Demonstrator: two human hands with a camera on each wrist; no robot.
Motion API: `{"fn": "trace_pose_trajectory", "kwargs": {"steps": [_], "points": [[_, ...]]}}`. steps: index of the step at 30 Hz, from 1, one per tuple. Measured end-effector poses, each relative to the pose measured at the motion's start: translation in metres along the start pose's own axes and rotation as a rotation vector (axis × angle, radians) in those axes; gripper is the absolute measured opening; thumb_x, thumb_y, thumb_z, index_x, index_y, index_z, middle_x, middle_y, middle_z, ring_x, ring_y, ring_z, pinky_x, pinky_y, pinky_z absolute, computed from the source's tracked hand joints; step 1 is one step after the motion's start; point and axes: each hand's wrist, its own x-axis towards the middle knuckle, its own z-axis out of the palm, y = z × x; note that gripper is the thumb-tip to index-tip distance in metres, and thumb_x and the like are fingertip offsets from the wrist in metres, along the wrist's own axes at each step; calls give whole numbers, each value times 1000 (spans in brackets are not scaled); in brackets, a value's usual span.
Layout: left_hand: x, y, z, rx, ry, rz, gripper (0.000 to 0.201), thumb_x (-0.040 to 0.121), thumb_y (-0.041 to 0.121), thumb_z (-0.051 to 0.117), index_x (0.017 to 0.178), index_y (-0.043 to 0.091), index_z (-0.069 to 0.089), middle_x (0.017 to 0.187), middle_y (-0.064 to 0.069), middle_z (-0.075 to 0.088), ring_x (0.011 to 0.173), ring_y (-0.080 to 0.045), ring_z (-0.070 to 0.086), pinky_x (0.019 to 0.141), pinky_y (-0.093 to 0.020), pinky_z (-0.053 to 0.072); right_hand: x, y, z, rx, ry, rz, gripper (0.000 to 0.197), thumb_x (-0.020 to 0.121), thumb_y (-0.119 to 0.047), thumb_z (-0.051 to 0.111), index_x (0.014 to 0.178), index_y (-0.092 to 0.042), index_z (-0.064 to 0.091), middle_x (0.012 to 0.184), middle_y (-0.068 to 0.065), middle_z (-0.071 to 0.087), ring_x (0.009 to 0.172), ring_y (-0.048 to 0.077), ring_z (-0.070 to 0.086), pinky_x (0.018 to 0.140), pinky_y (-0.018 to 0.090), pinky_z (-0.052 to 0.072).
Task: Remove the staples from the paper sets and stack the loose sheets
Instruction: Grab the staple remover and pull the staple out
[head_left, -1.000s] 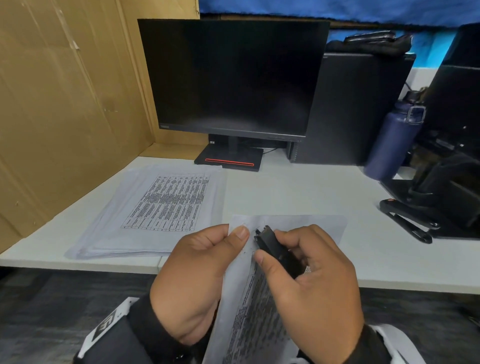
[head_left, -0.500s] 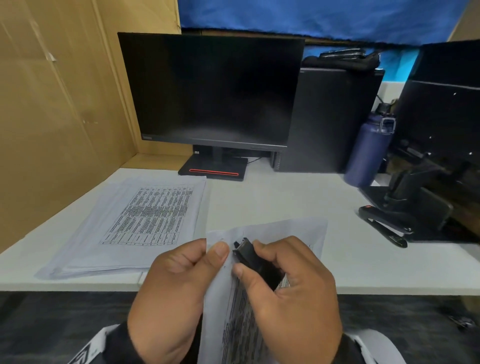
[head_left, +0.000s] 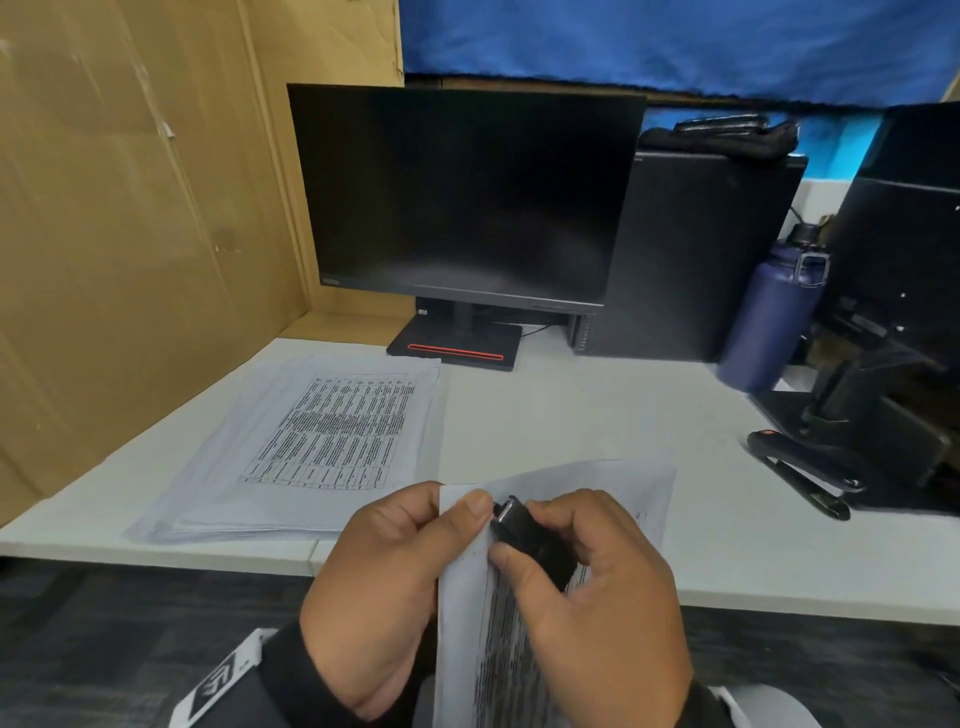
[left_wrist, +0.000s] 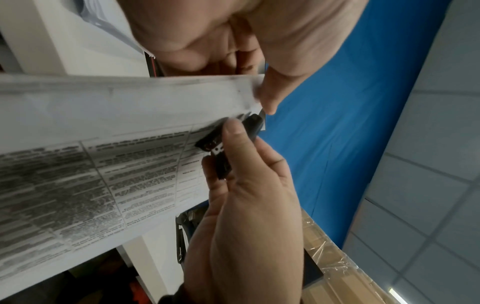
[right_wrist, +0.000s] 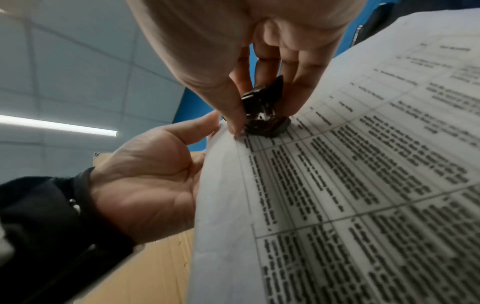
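1. The left hand (head_left: 384, 587) pinches the top corner of the paper set (head_left: 519, 649), thumb on the front face, fingers behind; the set is held up in front of the person, below the near edge of the surface (head_left: 571, 415), not resting on it.
2. The right hand (head_left: 597, 608) is curled round a black staple remover (head_left: 524, 530), thumb and forefinger squeezing it; its metal tip sits at the same corner, just beside the left thumb; the staple itself is too small to make out.
3. A stack of loose sheets (head_left: 332, 436) lies flat on the surface to the left, well apart from both hands; a black stapler (head_left: 800, 467) lies to the right.
4. Risks, as a judgement: the corner is unsupported in the air, so a hard pull could tear the paper rather than lift the staple; the tip works very near the left thumb, so a slip could nick it; a freed staple could drop to the floor unseen.
5. A half-opened staple might leave sheets snagged together, so they would not separate cleanly for stacking.
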Motion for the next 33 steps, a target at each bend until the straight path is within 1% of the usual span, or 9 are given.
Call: {"fn": "trace_pose_trajectory", "kwargs": {"steps": [5, 9, 13, 16, 18, 22, 25, 29, 33], "points": [[0, -5, 2, 108, 70, 59, 33, 73, 29, 80, 86, -1, 78, 90, -31, 76, 76, -29, 66, 75, -38, 55, -3, 0, -1, -53, 7, 17, 33, 70, -40, 84, 95, -42, 64, 97, -25, 64, 90, -4, 63, 71, 11, 51], [3, -17, -1, 182, 94, 99, 40, 74, 39, 88, 83, 2, 77, 83, -31, 73, 74, -25, 60, 74, -40, 50, -4, -1, 0, -38, -13, 74, 25, 70, -37, 85, 88, -41, 68, 96, -27, 66, 89, -5, 64, 71, 18, 54], [4, -14, -3, 154, 74, 62, 33, 71, 34, 80, 80, 2, 77, 79, -24, 74, 72, -25, 63, 74, -39, 52, -4, 2, -1, 14, -19, 101, 27, 72, -32, 86, 90, -41, 68, 93, -26, 68, 88, -2, 66, 71, 16, 54], [6, -10, -6, 125, 88, 37, 43, 72, 30, 86, 85, -8, 73, 89, -43, 68, 76, -31, 61, 77, -44, 51, -1, 1, 0, 176, -78, 217, 25, 72, -23, 87, 87, -37, 73, 84, -19, 74, 82, 3, 70, 76, 24, 57], [7, -10, -7, 99, 117, 26, 50, 70, 30, 82, 89, -14, 70, 96, -47, 65, 79, -34, 58, 77, -47, 49, 2, 0, 0, 251, -125, 264, 20, 74, -17, 87, 84, -31, 76, 80, -14, 76, 78, 5, 72, 75, 26, 60], [10, -14, -8, 80, 114, -2, 27, 77, 23, 75, 82, -3, 77, 85, -30, 73, 76, -33, 63, 73, -38, 55, 6, 1, 0, 386, -170, 350, 16, 78, -10, 83, 88, -22, 78, 81, -3, 79, 76, 13, 75, 76, 34, 62], [13, -14, -13, 68, 94, -34, 19, 89, 13, 69, 90, -3, 78, 88, -27, 77, 73, -31, 71, 69, -37, 61, 8, 3, 0, 477, -186, 420, 12, 82, -10, 79, 89, -19, 79, 82, 4, 79, 76, 20, 75, 76, 41, 63], [16, -11, -14, 51, 81, -55, 19, 94, 8, 65, 97, -7, 77, 89, -27, 78, 70, -29, 74, 63, -35, 63, 12, 7, -2, 527, -194, 436, 11, 81, -9, 79, 90, -17, 79, 83, 7, 78, 77, 23, 75, 73, 38, 62], [18, -15, -17, 34, 86, -98, 28, 92, 12, 66, 106, -12, 72, 102, -36, 74, 77, -33, 73, 69, -41, 63, 18, 13, -3, 626, -307, 585, 10, 84, -9, 75, 94, -8, 75, 82, 11, 76, 74, 21, 72, 64, 31, 60]]}}
